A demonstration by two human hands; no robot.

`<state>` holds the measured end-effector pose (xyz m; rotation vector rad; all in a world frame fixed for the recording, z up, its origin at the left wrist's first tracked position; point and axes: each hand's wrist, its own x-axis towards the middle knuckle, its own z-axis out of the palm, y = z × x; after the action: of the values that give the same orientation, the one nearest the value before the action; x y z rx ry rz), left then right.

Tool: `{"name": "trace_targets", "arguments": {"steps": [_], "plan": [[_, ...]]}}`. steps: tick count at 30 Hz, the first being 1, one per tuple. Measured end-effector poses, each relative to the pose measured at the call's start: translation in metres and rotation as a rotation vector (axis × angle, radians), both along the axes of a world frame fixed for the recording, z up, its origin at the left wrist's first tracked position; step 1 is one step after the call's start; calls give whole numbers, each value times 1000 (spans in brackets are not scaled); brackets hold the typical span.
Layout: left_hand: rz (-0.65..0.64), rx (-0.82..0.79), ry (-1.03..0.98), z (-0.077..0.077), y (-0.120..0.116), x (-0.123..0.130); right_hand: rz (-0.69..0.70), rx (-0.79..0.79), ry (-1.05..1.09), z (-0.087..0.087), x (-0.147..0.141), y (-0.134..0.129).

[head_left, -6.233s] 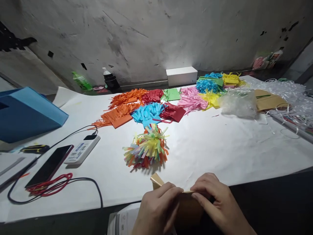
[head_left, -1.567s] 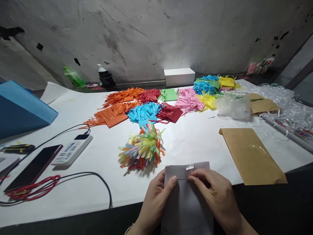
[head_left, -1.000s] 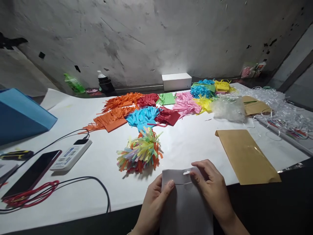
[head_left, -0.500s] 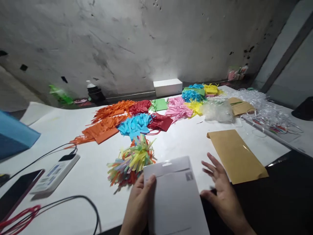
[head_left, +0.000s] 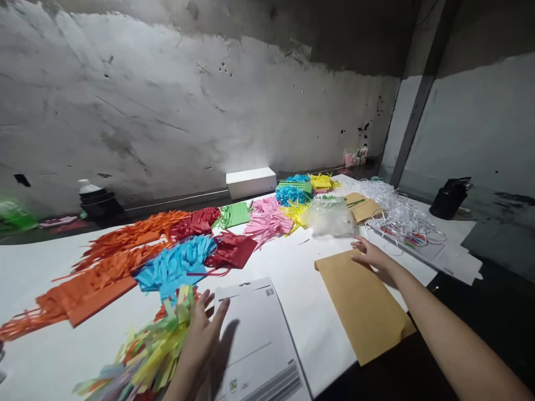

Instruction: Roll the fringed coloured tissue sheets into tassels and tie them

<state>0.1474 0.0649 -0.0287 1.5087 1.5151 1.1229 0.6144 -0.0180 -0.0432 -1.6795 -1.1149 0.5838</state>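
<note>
A flat white printed package (head_left: 254, 328) with a hang slot at its top lies on the white table covering. My left hand (head_left: 204, 326) is at its left edge with fingers spread, between it and a bundle of multicoloured paper strips (head_left: 154, 351). My right hand (head_left: 371, 255) reaches over the far end of a brown paper envelope (head_left: 359, 306), fingers apart and nothing visible in them. Just beyond the fingertips is a clear plastic bag (head_left: 330, 217). I cannot tell whether the right hand touches the envelope.
Fringed paper bundles in orange (head_left: 100, 284), blue (head_left: 175, 264), red (head_left: 234, 249) and pink (head_left: 267, 220) line the table's back. A white box (head_left: 251, 182) stands by the wall. Shiny white strands (head_left: 393, 206) and a black container (head_left: 450, 197) are to the right.
The white package went from my left hand down onto the table, and the left hand opened. My right hand moved forward past the envelope's far end. The view turned right.
</note>
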Motion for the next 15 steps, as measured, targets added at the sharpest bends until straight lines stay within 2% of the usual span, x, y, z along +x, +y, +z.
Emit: {"name": "trace_targets", "arguments": {"steps": [3,5,8,11,13,15], "plan": [[-106,312,319,-2,-7,-3,111,-53,-29,-5,-7,8],[-260,417,434,11,-19,4,166,-64,-74,-1,-16,6],[-523,401,441,44,-35,38,225,-13,-160,20,-34,-7],[-651,447,370,72,-40,84,280,73,-223,49,-59,-34],[-749,443,303,81,-42,109,334,105,-247,68,-76,-58],[-866,376,289,84,-46,124,360,103,-287,83,-91,-82]]}}
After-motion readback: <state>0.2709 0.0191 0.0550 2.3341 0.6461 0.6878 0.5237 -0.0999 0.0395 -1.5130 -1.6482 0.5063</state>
